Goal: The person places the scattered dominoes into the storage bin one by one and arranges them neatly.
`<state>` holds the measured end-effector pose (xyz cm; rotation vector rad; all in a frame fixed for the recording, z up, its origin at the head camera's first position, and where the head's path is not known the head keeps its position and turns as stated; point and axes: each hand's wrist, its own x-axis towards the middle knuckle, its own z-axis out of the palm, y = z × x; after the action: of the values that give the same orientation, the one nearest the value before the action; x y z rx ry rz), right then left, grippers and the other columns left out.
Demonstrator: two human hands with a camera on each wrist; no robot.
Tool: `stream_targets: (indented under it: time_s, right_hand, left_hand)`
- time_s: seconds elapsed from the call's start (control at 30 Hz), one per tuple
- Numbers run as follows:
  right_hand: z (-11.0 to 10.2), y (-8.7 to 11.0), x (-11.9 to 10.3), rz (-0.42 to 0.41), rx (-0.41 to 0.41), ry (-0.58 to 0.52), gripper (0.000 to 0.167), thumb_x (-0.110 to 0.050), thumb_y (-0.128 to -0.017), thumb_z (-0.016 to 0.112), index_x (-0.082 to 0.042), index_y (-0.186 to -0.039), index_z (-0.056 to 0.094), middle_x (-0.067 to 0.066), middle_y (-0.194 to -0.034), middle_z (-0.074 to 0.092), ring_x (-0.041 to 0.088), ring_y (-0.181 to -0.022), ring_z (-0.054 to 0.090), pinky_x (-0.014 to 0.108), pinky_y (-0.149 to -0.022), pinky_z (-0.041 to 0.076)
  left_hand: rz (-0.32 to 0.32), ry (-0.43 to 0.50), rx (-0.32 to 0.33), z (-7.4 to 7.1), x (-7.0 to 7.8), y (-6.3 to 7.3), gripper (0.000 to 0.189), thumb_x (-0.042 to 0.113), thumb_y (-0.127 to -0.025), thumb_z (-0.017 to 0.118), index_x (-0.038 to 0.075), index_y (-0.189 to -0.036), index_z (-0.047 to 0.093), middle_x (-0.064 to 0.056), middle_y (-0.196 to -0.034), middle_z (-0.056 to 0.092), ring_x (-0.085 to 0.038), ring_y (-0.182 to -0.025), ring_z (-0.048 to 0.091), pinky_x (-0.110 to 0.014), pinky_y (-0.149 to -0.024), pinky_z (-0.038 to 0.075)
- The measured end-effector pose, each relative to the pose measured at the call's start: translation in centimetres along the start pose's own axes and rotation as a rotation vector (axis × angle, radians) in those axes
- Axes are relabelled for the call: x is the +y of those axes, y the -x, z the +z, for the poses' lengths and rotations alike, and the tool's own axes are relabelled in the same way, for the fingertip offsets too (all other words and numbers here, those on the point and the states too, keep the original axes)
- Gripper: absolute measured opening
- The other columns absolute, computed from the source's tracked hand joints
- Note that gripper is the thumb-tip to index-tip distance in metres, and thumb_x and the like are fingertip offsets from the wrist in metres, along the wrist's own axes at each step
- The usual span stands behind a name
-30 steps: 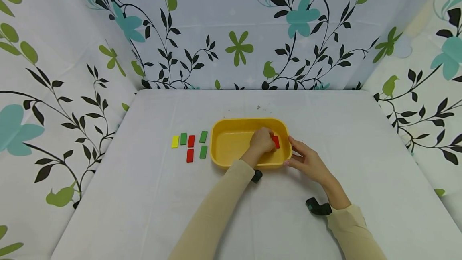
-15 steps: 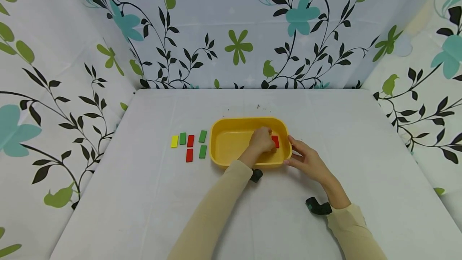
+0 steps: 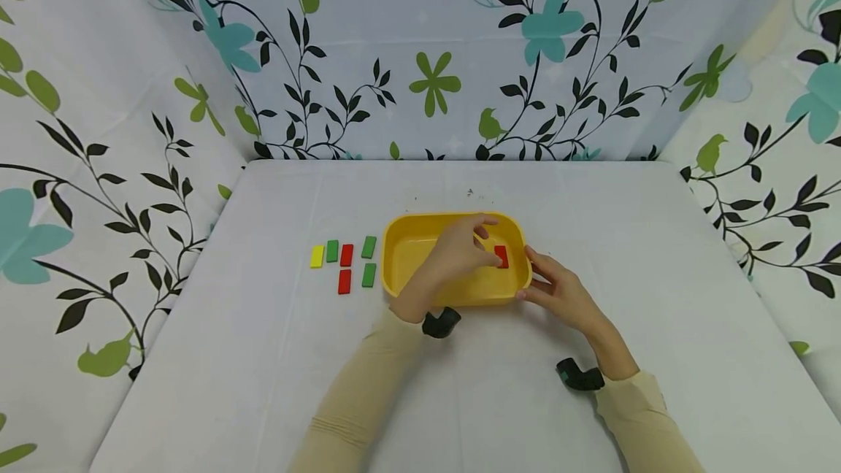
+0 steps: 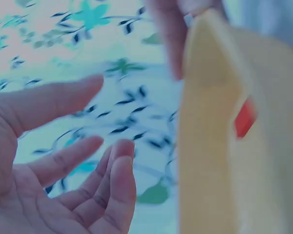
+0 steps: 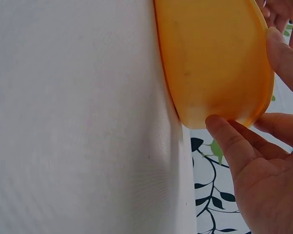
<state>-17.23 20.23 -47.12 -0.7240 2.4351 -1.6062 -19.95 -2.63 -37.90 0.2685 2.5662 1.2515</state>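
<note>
A shallow yellow plastic tray (image 3: 406,248) rests on the white table. Inside it, near the right end, lies a small red rectangular block (image 3: 502,257), which shows in the left wrist view as a red patch (image 4: 245,118). My left hand (image 3: 456,250) hovers over the tray with its fingers spread and the thumb beside the red block. In the left wrist view the left palm (image 4: 63,165) holds nothing. At the tray's right end, my right hand (image 3: 561,294) grips the rim, thumb at the front corner and fingers around the end wall.
Left of the tray lie a yellow block (image 3: 317,256), two red blocks (image 3: 344,282) and several green blocks (image 3: 369,275) in loose rows. Patterned cloth (image 3: 434,86) hangs behind the table and along both sides.
My left hand was curled down on the tray's floor beside the red block; now it has lifted and turned, its fingers opened out. The right hand and the tray stay put.
</note>
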Motion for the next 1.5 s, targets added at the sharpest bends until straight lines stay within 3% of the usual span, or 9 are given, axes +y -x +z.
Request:
stream_targets:
  time_s: [0.13,0.23,0.33,0.47,0.73,1.0,1.23,1.5]
  right_hand:
    - [-0.1,0.0,0.1,-0.007,0.004,0.005,0.08,-0.008,-0.087,0.071,0.004,-0.151,0.026,0.026,-0.153,0.032,0.047,-0.137,0.038,0.021,-0.096,0.044]
    - [-0.2,0.0,0.1,-0.007,0.005,0.001,0.08,-0.007,-0.086,0.072,0.003,-0.152,0.026,0.026,-0.154,0.031,0.046,-0.137,0.038,0.019,-0.097,0.044]
    - [-0.3,0.0,0.0,-0.001,0.01,0.012,0.081,-0.007,-0.086,0.072,0.003,-0.152,0.026,0.026,-0.153,0.032,0.046,-0.137,0.038,0.026,-0.097,0.045]
    - [-0.3,0.1,0.0,0.007,0.019,0.025,0.081,-0.007,-0.085,0.072,0.003,-0.151,0.027,0.026,-0.153,0.033,0.046,-0.136,0.04,0.032,-0.097,0.044]
    - [-0.2,0.2,0.1,0.013,0.016,0.018,0.081,-0.008,-0.085,0.073,0.001,-0.152,0.027,0.025,-0.153,0.033,0.045,-0.136,0.04,0.029,-0.097,0.044]
    - [-0.2,0.2,0.2,-0.001,0.013,-0.001,0.082,-0.008,-0.085,0.073,0.003,-0.151,0.027,0.026,-0.154,0.031,0.046,-0.136,0.038,0.022,-0.096,0.045]
    - [-0.1,0.1,0.1,0.016,0.002,-0.024,0.083,-0.009,-0.085,0.074,0.003,-0.152,0.026,0.024,-0.155,0.031,0.043,-0.138,0.039,0.02,-0.096,0.045]
    - [-0.1,0.1,0.1,0.011,0.005,-0.002,0.082,-0.01,-0.085,0.074,0.004,-0.151,0.027,0.026,-0.154,0.032,0.045,-0.136,0.041,0.025,-0.095,0.046]
  left_hand:
    - [0.07,0.074,0.026,-3.1,-0.9,1.9,0.057,0.017,-0.082,0.079,0.015,-0.134,0.057,-0.008,-0.119,0.059,-0.02,-0.098,0.057,-0.027,-0.082,0.053]
    - [0.115,0.122,0.094,-5.4,-2.0,3.1,0.053,0.013,-0.082,0.079,0.013,-0.131,0.059,-0.008,-0.116,0.059,-0.023,-0.099,0.059,-0.031,-0.084,0.054]
    - [0.132,0.157,0.176,-7.7,-3.3,4.0,0.051,0.011,-0.081,0.079,0.012,-0.129,0.061,-0.011,-0.116,0.06,-0.025,-0.098,0.06,-0.034,-0.086,0.055]
    - [0.102,0.164,0.256,-10.2,-5.6,4.6,0.05,0.011,-0.082,0.079,0.011,-0.128,0.061,-0.013,-0.119,0.06,-0.027,-0.099,0.061,-0.033,-0.082,0.055]
    - [-0.026,0.12,0.359,-13.7,-10.8,5.8,0.05,0.013,-0.085,0.075,0.011,-0.132,0.058,-0.014,-0.123,0.057,-0.027,-0.102,0.057,-0.019,-0.073,0.051]
    - [-0.149,0.137,0.383,-15.4,-15.8,6.8,0.058,0.014,-0.087,0.073,0.009,-0.14,0.051,-0.022,-0.131,0.05,-0.03,-0.109,0.053,-0.022,-0.077,0.048]
    - [-0.263,0.152,0.362,-15.6,-19.9,7.1,0.069,0.013,-0.086,0.072,0.011,-0.148,0.041,-0.023,-0.139,0.045,-0.032,-0.116,0.049,-0.028,-0.081,0.045]
    - [-0.328,0.173,0.322,-15.1,-22.5,6.9,0.076,0.01,-0.083,0.075,0.011,-0.15,0.038,-0.021,-0.139,0.044,-0.028,-0.112,0.048,-0.032,-0.085,0.042]
